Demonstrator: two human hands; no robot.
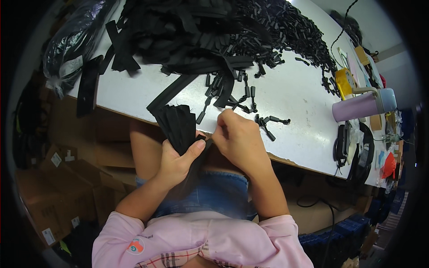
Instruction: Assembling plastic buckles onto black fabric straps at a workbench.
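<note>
At the table edge, left hand (pixel 176 163) clenches black fanned strips (pixel 176 123); right hand (pixel 237 138) pinches one.

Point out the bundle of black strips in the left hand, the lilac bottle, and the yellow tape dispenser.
bundle of black strips (pixel 176 123), head view, fanned upper ends.
lilac bottle (pixel 355 107), head view, middle of its body.
yellow tape dispenser (pixel 343 81), head view, yellow side.

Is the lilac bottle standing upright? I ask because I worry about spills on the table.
No: the lilac bottle lies on its side on the white table, far from both hands.
</note>
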